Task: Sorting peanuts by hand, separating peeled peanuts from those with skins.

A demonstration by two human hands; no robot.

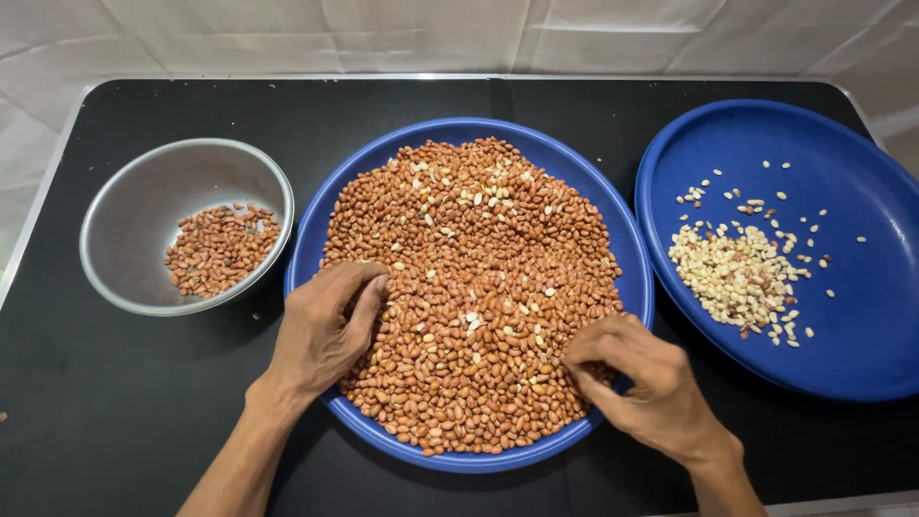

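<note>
My left hand (321,330) rests on the near-left edge of the peanut heap (474,287), fingers curled inward and down so the tips press among the nuts; I cannot tell whether anything is pinched under them. My right hand (637,378) sits at the near-right edge of the same heap, thumb and fingers drawn together into a tight pinch, but whatever is between the tips is hidden from me.

The heap fills the middle blue plate (306,258) nearly to the rim: mostly red-brown skinned peanuts, with pale skinless ones scattered through, thickest toward the far side and the centre. I judge each nut to be light, hard and smooth, apt to roll or skid away under a careless touch, and the papery skins likely to flake off if rubbed. A single nut is best taken between thumb and forefinger across its short width; a scoop with cupped fingers would suit several at once. The loose pile will shift and slide when disturbed.

To the left, just beside the plate, a metal bowl (134,201) holds a small batch of skinned red-brown peanuts (220,249). To the right, a second blue plate (842,316) carries a cluster of pale peanuts (732,273), with strays scattered around it. Everything stands on a black table (115,402) against a white cloth backdrop (287,33).
</note>
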